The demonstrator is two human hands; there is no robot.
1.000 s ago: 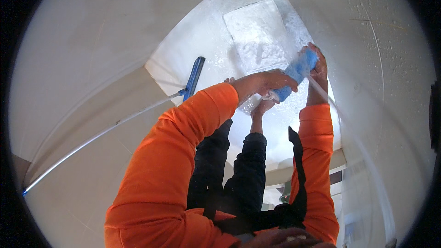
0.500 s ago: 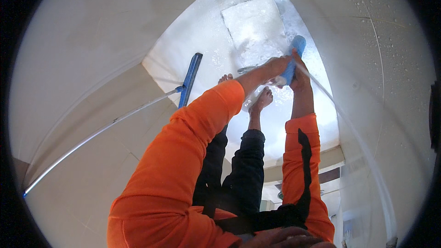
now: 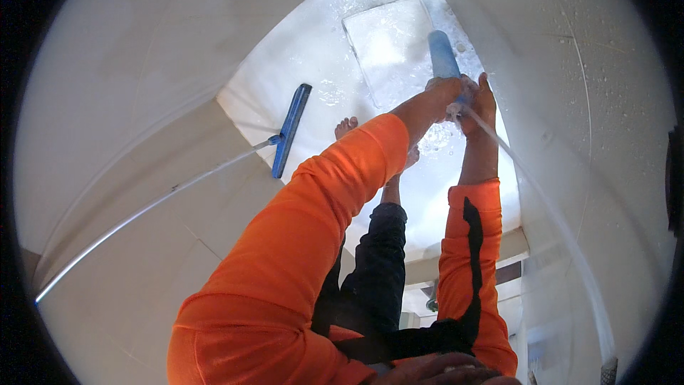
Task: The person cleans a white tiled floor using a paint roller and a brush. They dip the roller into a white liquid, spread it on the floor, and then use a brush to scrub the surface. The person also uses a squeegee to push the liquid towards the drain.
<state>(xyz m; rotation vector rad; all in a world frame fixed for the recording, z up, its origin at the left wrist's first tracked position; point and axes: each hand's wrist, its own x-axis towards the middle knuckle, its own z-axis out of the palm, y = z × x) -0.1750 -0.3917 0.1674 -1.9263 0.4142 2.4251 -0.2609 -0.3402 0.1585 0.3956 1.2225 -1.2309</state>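
My left hand (image 3: 443, 94) is closed around the lower part of a blue, soft-looking cylinder (image 3: 444, 55), whose far end points away from me. Beside it, my right hand (image 3: 482, 105) is closed about the cylinder's near end, thumb up; wet fingers and splashing hide the exact grip. A pale, translucent stream (image 3: 541, 189), apparently water, runs from the lower right up to my hands and splashes there. Under the hands lies a wet, shiny white floor (image 3: 313, 142) with a square panel (image 3: 388, 32) set in it.
A floor squeegee (image 3: 291, 130) with a blue head and long pale pole (image 3: 149, 203) leans across the left side. Tiled walls rise close on both sides. My bare foot (image 3: 346, 126) stands on the wet floor. Low at right is a dark hose or tap end (image 3: 608, 371).
Both hands have moved slightly right, with the blue cylinder now tilting to the far left instead of the far right. My left hand sits nearer its lower end. The squeegee has stayed put.
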